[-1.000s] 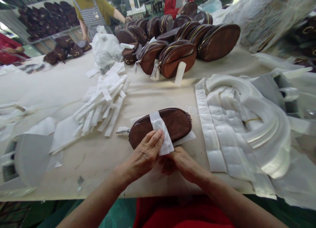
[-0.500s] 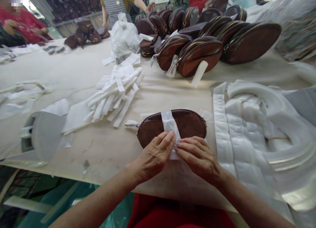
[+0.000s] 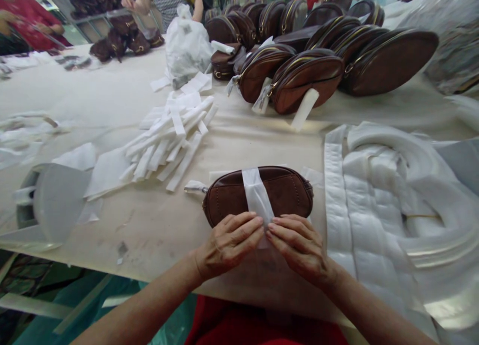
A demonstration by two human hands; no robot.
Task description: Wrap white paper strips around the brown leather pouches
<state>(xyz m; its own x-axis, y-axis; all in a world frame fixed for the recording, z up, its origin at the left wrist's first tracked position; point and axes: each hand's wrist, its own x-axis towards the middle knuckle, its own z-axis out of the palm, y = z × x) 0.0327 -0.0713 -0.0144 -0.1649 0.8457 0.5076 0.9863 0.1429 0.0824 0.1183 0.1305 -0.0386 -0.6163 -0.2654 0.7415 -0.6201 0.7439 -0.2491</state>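
A brown leather bag (image 3: 284,190) lies flat on the table in front of me, a white strip (image 3: 258,193) wrapped across its middle. Both my hands are at the bag's near edge, on either side of the strip's lower end. My left hand (image 3: 232,240) has its fingers pressed together over the edge, fingertips at the strip. My right hand (image 3: 299,243) mirrors it, thumb tucked under and fingertips against the strip's other side. Plastic-wrapped, the zipper pull (image 3: 195,187) sticks out on the left. The strip's end beneath my fingers is partly hidden.
Loose white strips (image 3: 175,140) form a pile at the left, beyond a grey tape dispenser (image 3: 56,200). Folded white foam padding (image 3: 359,205) lies at the right. Several finished-looking brown bags (image 3: 307,81) stand farther back beside a white plastic bag (image 3: 187,46). Other people work across the table.
My left fingers have slid down off the strip's face toward the bag's near edge. My right hand has barely moved. Across the table, a co-worker's arms have shifted left.
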